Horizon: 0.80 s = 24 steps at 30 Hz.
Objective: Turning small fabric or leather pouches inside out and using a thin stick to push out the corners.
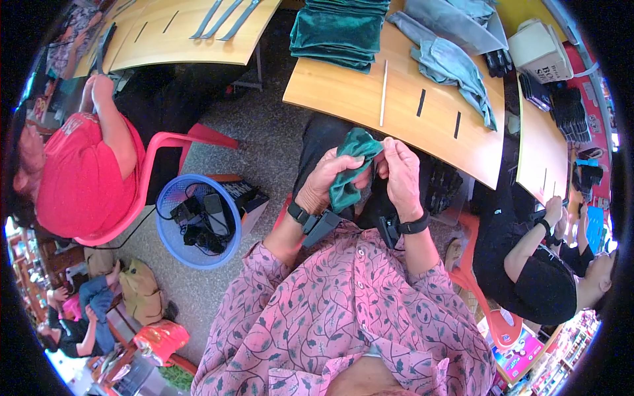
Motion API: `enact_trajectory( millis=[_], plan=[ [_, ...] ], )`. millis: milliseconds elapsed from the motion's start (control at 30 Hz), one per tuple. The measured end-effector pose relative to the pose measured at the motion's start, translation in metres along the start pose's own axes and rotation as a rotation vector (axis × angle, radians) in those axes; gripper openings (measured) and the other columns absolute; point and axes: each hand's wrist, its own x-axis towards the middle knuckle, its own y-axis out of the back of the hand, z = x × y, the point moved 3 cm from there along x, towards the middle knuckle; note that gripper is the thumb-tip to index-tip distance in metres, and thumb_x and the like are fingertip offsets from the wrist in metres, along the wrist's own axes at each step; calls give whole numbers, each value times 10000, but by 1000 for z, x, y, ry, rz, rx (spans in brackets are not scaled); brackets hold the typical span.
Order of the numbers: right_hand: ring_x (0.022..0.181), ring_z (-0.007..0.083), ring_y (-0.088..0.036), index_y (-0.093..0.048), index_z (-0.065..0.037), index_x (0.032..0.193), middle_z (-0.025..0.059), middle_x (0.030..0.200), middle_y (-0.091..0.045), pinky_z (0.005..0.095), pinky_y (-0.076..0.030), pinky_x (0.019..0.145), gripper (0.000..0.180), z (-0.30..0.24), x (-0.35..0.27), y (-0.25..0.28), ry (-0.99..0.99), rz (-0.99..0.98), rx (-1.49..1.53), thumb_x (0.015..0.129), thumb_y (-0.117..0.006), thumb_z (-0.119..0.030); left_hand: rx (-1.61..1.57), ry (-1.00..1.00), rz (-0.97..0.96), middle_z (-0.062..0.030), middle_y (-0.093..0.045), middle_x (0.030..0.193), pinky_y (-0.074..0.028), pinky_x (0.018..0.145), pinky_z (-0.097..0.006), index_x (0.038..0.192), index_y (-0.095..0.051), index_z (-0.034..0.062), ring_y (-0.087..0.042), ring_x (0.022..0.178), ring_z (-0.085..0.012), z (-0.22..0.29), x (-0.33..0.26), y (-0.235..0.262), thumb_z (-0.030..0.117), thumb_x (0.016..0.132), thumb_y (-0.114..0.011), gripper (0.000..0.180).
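Note:
A small piece of dark green velvet cloth is bunched up between my two hands, above my lap and just off the table's near edge. My left hand is closed around its left side, the thumb pressed on top. With fingertips pinched together, my right hand grips the upper right edge of the cloth. Whether a thin cord lies in that pinch, I cannot tell. Beyond my hands, a stack of folded green velvet pieces sits on the wooden table.
On the table lie a white stick, short black strips, a crumpled grey-blue cloth and a clear plastic bin. A blue mesh basket with black devices stands on the floor at left. Seated people work on both sides.

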Motion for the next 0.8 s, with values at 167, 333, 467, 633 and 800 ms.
enact_trajectory(
  millis=[167, 333, 467, 633, 800],
  plan=[
    [556, 18, -429, -615, -56, 849, -34, 711, -552, 179, -335, 499, 219, -7, -8, 2, 74, -21, -69, 980, -580, -227, 112, 13, 33, -41, -607, 715, -461, 585, -254, 1004, -648, 12, -565, 611, -121, -3, 0, 8, 125, 863, -605, 186],
    [585, 27, -437, -593, -47, 829, -40, 708, -530, 192, -351, 519, 156, -14, -11, 1, 182, -3, -140, 950, -616, -144, 353, -97, 127, -15, -648, 794, -495, 634, -257, 1002, -660, 38, -600, 679, -102, -5, 2, 16, 101, 872, -604, 155],
    [633, 80, -483, -572, -7, 823, 1, 721, -525, 236, -404, 560, 113, -25, -20, -5, 471, -84, -404, 906, -640, -40, 320, -160, 156, -18, -664, 870, -512, 700, -276, 1055, -648, 36, -620, 750, -112, 2, 1, 16, 120, 878, -599, 202],
    [624, 108, -496, -570, -8, 818, 37, 715, -516, 255, -417, 563, 106, -29, -27, -14, 493, -125, -475, 887, -650, -21, 3, -214, 119, -81, -680, 994, -487, 904, -363, 1095, -631, 25, -640, 944, -184, 7, 1, 11, 202, 879, -609, 280],
    [632, 91, -465, -566, 1, 810, 16, 718, -494, 243, -390, 565, 116, -23, -30, -16, 435, -163, -473, 885, -652, -19, 33, -209, 155, -80, -678, 951, -523, 821, -324, 1093, -621, 19, -657, 873, -179, 8, 1, 12, 251, 917, -601, 292]
  ],
)
